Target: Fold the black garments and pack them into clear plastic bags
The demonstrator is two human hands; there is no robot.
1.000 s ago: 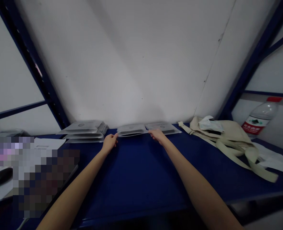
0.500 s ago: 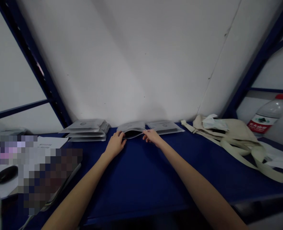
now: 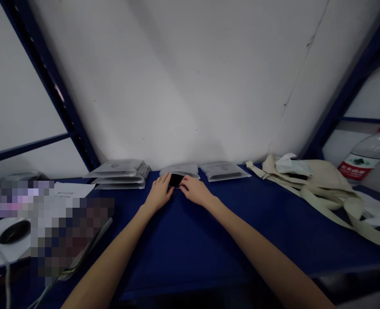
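Observation:
A translucent pouch [image 3: 181,168] lies at the back middle of the blue table [image 3: 190,240], against the wall. A black item [image 3: 176,180] shows at its front, between my two hands. My left hand [image 3: 159,189] is closed on the left side of the black item, with the thumb below it. On the right side, my right hand [image 3: 192,188] pinches the item's edge with curled fingers. Left of the hands is a stack of similar pouches [image 3: 121,174]. Another translucent pouch [image 3: 224,171] lies to the right.
A beige cloth bag [image 3: 321,180] with straps lies at the right, beside a red-capped bottle [image 3: 365,156]. Papers [image 3: 66,189], a black mouse [image 3: 14,232] and cables are at the left. Blue metal frame posts rise on both sides.
My right hand has moved left from the pouch's right corner to the black item. The black item now shows in front of the pouch. The view has shifted slightly.

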